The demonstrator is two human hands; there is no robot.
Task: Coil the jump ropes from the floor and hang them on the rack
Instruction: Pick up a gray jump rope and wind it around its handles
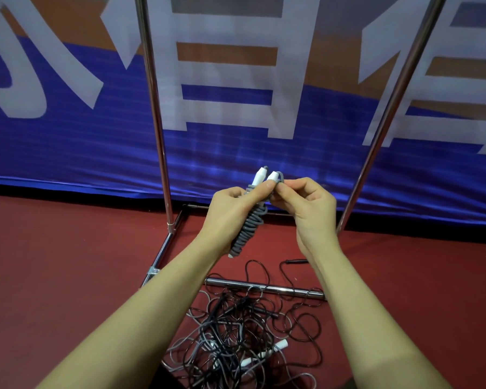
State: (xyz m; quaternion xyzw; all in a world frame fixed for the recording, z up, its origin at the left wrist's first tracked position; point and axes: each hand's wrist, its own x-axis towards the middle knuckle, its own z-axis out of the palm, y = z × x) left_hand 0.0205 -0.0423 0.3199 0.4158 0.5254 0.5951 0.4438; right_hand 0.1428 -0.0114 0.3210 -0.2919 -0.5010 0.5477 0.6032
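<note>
Large white characters on the blue and orange banner point(68, 141) behind the rack, cut off by the frame edges and not readable as whole words. No brand or label legible on any rope.

Held up in front of the rack: a grey jump rope point(250, 220), cord wound tightly round its own two handles into a long, narrow bundle, tilted with the upper end away from the camera. Two white handle tips point(265, 175) poking out side by side at the top; a pale end showing at the bottom.

Left hand point(230, 211) wrapped round the middle of the bundle, fingers curled, thumb pressed near the top. Right hand point(306, 203) pinching the grey cord just under the white tips, thumb and forefinger together on it, other fingers loosely curled.

On the red floor point(54, 262) below the forearms: a loose tangle of ropes point(236, 332), black and grey cords looped over each other, with two white handles point(264, 355) lying in it and a black handle point(296, 261) off to the upper right. Some loops draped over the low chrome bar point(281, 289) of the rack point(155, 113), its two shiny uprights rising on either side of the hands.
</note>
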